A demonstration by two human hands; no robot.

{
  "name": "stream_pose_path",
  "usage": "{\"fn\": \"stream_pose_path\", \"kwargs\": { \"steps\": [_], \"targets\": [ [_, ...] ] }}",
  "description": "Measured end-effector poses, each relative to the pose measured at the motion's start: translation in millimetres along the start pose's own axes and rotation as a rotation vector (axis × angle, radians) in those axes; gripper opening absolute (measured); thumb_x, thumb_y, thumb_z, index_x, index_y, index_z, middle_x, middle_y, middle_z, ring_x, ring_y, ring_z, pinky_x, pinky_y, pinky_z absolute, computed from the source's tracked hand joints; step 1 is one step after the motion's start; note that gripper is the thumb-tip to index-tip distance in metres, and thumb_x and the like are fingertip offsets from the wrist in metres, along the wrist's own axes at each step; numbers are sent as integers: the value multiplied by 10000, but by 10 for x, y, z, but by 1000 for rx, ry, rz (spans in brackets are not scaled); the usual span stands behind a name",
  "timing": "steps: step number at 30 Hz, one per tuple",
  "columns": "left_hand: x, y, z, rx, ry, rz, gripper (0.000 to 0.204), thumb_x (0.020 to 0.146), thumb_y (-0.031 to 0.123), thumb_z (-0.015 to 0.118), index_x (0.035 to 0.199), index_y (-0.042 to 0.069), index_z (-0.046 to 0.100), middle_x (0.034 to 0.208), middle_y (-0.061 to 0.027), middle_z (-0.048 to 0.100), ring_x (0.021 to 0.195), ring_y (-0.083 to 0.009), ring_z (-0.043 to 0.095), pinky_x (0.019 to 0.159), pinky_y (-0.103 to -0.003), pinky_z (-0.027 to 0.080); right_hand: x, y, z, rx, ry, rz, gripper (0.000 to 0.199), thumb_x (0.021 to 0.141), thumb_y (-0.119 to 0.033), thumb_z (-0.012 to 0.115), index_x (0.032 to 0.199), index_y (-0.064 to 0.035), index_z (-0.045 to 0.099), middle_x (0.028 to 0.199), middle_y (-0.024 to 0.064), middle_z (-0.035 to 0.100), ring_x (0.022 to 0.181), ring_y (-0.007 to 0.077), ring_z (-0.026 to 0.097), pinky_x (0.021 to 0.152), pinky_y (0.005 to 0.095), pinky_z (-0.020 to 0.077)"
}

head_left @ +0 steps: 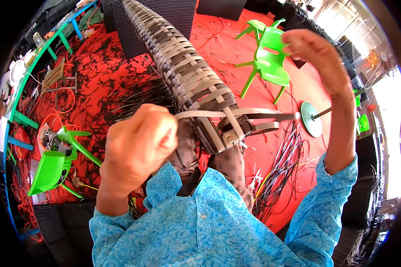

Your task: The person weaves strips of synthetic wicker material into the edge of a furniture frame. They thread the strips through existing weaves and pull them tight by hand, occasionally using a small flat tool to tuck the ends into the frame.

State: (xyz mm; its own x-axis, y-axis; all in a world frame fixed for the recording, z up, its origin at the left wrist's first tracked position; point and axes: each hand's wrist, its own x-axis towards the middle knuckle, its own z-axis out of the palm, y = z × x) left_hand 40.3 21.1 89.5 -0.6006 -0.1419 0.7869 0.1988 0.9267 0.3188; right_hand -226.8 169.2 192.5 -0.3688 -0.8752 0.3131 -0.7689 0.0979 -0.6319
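A long tapering frame covered with woven grey-brown plastic strips [187, 66] slants away from my lap, its near end over my knees. My left hand [140, 138] is closed in a fist at the left of this end, gripping a flat grey plastic strip [200, 114]. The strip runs taut from the fist across the weave. More loose strip ends stick out to the right of the frame. My right hand [309, 46] is raised at the upper right, away from the weave and blurred by motion. Whether its fingers hold anything is unclear.
A green plastic chair [272, 62] stands ahead on the right, another green chair [49, 171] at the left. Bundled loose strips [283, 164] lie on the red floor by my right leg. Dark scraps [98, 75] litter the left. A round-based stand [311, 119] is at right.
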Motion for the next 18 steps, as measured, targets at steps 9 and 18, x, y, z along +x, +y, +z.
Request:
{"fn": "stream_pose_path", "kwargs": {
  "steps": [9, 18],
  "targets": [
    [-404, -205, 158, -576, 32, -297, 177, 710, -87, 622, 858, 6, 591, 774, -46, 541, 653, -75, 546, 548, -184, 455, -308, -721, 518, -142, -360, -173, 203, 806, -112, 595, 983, -12, 607, 915, 95, 612, 852, 142, 570, 738, 290, 455],
    [-505, -214, 185, -1001, 183, -333, 138, 726, -74, 618, 851, -26, 585, 818, -64, 533, 669, -81, 541, 563, -178, 443, -223, -712, 1125, 9, -567, -135, 192, 819, -180, 594, 926, -22, 613, 736, 67, 614, 671, 145, 595, 570, 281, 448]
  ]
}}
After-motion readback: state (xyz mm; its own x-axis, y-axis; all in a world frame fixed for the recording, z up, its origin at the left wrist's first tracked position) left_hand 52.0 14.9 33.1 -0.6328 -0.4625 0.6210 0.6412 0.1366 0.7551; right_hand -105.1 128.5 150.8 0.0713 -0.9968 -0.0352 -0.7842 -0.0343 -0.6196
